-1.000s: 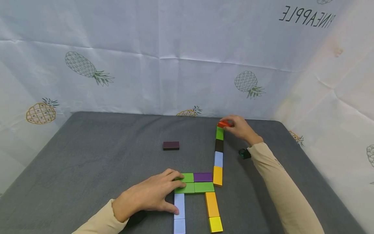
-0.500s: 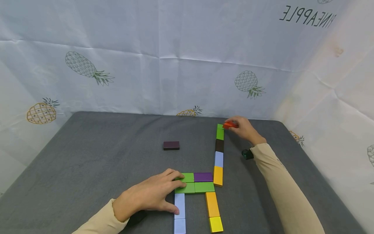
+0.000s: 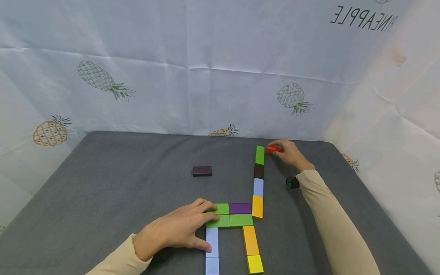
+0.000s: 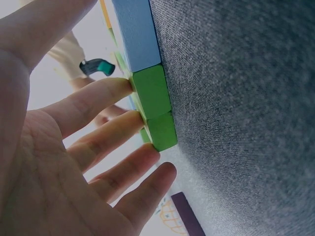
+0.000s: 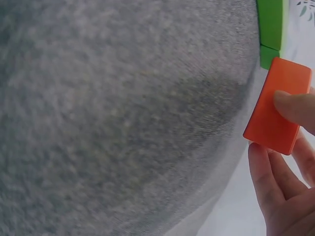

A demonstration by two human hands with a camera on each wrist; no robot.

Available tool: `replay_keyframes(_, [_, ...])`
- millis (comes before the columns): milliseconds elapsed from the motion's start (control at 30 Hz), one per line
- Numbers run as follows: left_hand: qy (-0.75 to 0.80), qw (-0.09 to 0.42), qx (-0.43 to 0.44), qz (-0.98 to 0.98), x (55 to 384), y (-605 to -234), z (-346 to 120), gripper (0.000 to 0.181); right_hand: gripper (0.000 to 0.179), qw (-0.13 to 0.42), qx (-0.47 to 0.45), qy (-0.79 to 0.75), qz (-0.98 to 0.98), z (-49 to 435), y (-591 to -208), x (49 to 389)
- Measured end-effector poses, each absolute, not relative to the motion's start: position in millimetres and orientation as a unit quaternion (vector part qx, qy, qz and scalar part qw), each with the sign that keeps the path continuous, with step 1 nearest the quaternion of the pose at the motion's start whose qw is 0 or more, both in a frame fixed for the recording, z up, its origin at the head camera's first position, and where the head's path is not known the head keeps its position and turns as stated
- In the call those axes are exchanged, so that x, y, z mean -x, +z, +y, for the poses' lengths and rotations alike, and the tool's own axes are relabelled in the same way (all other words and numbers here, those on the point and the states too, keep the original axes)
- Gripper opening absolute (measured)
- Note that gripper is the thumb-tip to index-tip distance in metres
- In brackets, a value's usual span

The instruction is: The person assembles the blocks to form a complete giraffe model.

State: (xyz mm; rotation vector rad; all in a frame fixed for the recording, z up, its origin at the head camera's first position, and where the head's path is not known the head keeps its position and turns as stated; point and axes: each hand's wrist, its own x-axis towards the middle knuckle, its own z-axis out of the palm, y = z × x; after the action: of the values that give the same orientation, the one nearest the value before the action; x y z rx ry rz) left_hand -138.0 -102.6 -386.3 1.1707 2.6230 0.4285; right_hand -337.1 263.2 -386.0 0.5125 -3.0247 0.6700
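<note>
My right hand [image 3: 291, 154] pinches an orange-red rectangular block [image 5: 270, 123], just right of the far end of a block column. That column runs from a green block [image 3: 259, 156] through a dark block [image 3: 259, 171] and a light blue block [image 3: 258, 187] to an orange block [image 3: 257, 206]. Nearer, my left hand [image 3: 178, 229] lies with spread, relaxed fingers, its fingertips on the left pair of green blocks [image 4: 153, 91]. Beside that pair are a purple block [image 3: 239, 208] and another green block [image 3: 240, 220]. The left thumb reaches a light blue block [image 3: 214, 238].
A dark maroon block [image 3: 202, 171] lies alone on the grey cloth-covered table [image 3: 120, 172]. An orange block [image 3: 251, 240] and a yellow block [image 3: 254, 263] form a short leg toward the front. A white pineapple-print curtain [image 3: 223, 38] borders the table's far edge.
My right hand has lifted the orange-red block off the far end of the column and carried it to the right, uncovering the green end. The left hand stays put.
</note>
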Motion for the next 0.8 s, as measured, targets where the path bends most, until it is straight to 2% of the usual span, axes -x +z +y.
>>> replay_keyframes(433, [0.147,0.113,-0.401,0.897,137.4,-386.6,-102.6,0.065,0.041,-0.026,-0.132,0.239,-0.962,265.6,-394.6,338.0])
replay_keyframes(800, [0.146,0.112,-0.401,0.898,137.6,-385.8,-102.7,0.065,0.041,-0.021,-0.120,0.248,-0.961,259.9,-392.2,338.5])
